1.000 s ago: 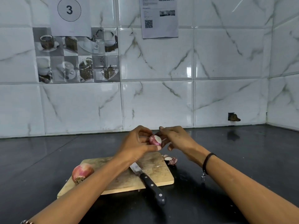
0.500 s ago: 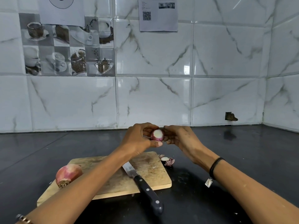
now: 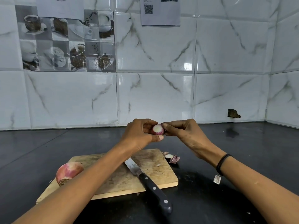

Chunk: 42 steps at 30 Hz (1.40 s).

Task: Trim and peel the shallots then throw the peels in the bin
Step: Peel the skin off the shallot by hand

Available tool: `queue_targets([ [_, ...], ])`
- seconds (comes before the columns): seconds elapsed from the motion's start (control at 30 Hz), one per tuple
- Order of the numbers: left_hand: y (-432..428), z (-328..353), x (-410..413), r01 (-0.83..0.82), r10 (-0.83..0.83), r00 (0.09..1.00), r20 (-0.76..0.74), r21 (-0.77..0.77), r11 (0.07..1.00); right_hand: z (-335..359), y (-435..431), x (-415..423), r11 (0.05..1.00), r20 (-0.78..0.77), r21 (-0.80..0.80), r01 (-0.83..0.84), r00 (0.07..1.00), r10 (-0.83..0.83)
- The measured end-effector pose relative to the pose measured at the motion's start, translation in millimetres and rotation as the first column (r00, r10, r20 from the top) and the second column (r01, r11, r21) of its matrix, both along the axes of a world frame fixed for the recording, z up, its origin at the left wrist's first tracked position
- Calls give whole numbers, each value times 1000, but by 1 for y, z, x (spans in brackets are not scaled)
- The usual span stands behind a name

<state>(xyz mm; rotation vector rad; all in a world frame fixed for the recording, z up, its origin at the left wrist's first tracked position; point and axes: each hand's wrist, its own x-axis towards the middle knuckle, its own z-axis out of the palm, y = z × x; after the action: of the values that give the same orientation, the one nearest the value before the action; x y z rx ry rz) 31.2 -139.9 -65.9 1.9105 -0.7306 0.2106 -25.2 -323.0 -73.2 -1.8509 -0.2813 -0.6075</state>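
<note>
A trimmed shallot with its white cut face toward me is held in the air above the far end of the wooden cutting board. My left hand grips it from the left with curled fingers and thumb below. My right hand pinches its right side at the skin. A second, unpeeled shallot lies on the board's left end. Peels and a cut end lie on the counter just off the board's right corner. No bin is in view.
A black-handled knife lies across the board, handle over the near edge toward me. The black counter runs back to a tiled wall and a corner at the right.
The held shallot has turned so its white cut face shows toward me. Both hands stay on it; the camera has tilted down slightly.
</note>
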Motion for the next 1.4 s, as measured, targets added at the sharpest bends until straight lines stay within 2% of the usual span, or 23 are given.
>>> queue_targets([
  [0.27, 1, 0, 2, -52, 52, 999, -2, -45, 998, 2, 1, -2, 985, 41, -145, 94, 995, -89],
  [0.53, -3, 0, -7, -80, 83, 991, 108, -31, 996, 4, 1, -7, 954, 101, -237, 184, 981, -164],
  [0.9, -1, 0, -12, -99, 99, 984, 148, -3, 995, 4, 3, -5, 855, 158, -436, 281, 959, -235],
  [1.07, 1, 1, -12, -59, 64, 993, 96, -48, 997, 0, 4, -2, 870, 149, -417, 263, 964, -220],
  [1.3, 7, 2, -1, -17, 17, 1000, -2, -153, 988, 3, 7, -4, 966, 104, -217, 137, 988, -116],
  [1.4, 9, 1, 3, 44, -56, 997, -57, -196, 980, 5, 8, -6, 963, 119, -234, 131, 987, -106],
])
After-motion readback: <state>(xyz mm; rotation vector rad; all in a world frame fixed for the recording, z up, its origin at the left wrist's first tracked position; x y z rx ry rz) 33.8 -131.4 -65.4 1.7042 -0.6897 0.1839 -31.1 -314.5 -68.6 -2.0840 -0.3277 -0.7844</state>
